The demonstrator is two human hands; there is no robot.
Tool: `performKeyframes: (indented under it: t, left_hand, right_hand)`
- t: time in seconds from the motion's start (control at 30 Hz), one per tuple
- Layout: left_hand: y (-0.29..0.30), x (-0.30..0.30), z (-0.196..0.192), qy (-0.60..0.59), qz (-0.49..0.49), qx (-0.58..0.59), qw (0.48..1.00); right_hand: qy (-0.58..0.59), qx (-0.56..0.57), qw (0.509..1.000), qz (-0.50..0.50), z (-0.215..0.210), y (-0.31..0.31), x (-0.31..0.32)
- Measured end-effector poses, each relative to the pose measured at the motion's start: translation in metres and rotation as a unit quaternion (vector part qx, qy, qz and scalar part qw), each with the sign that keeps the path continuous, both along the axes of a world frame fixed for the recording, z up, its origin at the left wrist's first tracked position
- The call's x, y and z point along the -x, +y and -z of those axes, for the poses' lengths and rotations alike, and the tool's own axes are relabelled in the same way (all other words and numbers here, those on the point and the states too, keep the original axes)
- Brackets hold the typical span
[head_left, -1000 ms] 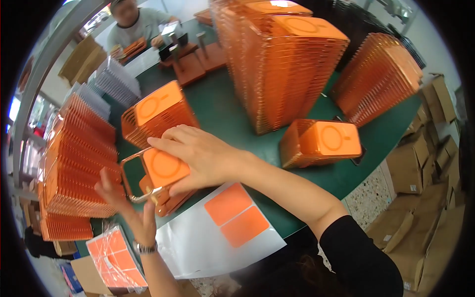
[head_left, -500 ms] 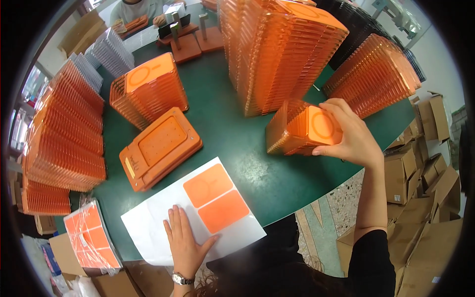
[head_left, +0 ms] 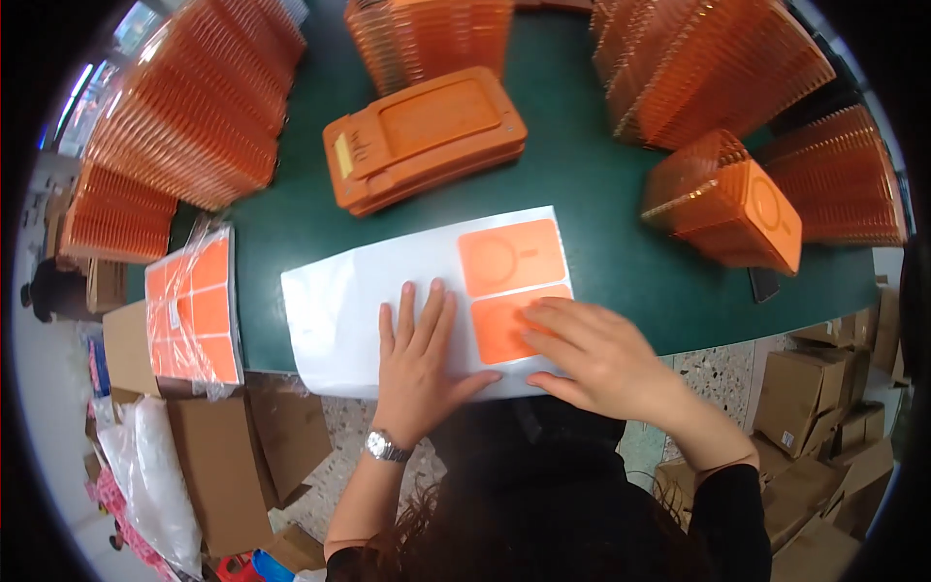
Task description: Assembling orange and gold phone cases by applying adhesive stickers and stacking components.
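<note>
The left hand (head_left: 417, 373) lies flat on a white backing sheet (head_left: 344, 315), its fingers spread and gripping nothing. The right hand (head_left: 606, 364) bends its fingers over the lower orange sticker (head_left: 497, 332), thumb apart; whether they pinch it, I cannot tell. The upper orange sticker (head_left: 511, 257) lies just above on the same sheet, at the near edge of the green table (head_left: 616, 276), below an orange fixture block (head_left: 427, 141).
</note>
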State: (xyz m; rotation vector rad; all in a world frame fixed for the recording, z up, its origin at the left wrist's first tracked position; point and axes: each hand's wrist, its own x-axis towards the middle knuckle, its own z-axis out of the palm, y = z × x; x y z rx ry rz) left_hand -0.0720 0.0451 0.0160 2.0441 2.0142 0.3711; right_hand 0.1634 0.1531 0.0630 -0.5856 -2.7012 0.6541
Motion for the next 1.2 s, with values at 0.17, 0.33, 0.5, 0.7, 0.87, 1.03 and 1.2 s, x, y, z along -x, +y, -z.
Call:
performKeyframes:
  t: [0.17,0.33,0.5,0.7,0.87,1.03,1.2]
  left_hand:
    - [-0.014,-0.003,0.006,-0.010,-0.002,-0.033,0.999]
    - [-0.017,-0.004,0.010,-0.017,-0.012,-0.044,0.999]
    - [-0.016,-0.003,0.012,-0.027,-0.021,-0.058,0.998]
    - [-0.013,-0.008,0.005,-0.050,-0.032,-0.053,0.997]
    - [-0.009,0.000,0.001,-0.039,-0.025,-0.043,0.998]
    - [0.008,0.013,-0.014,-0.040,0.032,-0.026,0.998]
    - [0.061,0.076,-0.055,-0.203,-0.031,-0.131,0.970]
  right_hand:
    - [0.026,-0.012,0.999,0.046,0.034,-0.037,0.027]
    - [0.065,-0.018,0.995,0.068,0.035,-0.050,0.035]
    - [0.076,-0.005,0.993,0.087,0.032,-0.048,0.041]
    - [0.157,0.288,0.909,0.256,0.014,-0.023,0.040]
    - [0.258,0.285,0.887,0.256,-0.034,0.058,0.043]
    - [0.234,-0.060,0.959,0.145,-0.090,0.149,0.107]
    - [0.029,-0.028,0.994,0.097,-0.079,0.203,0.186]
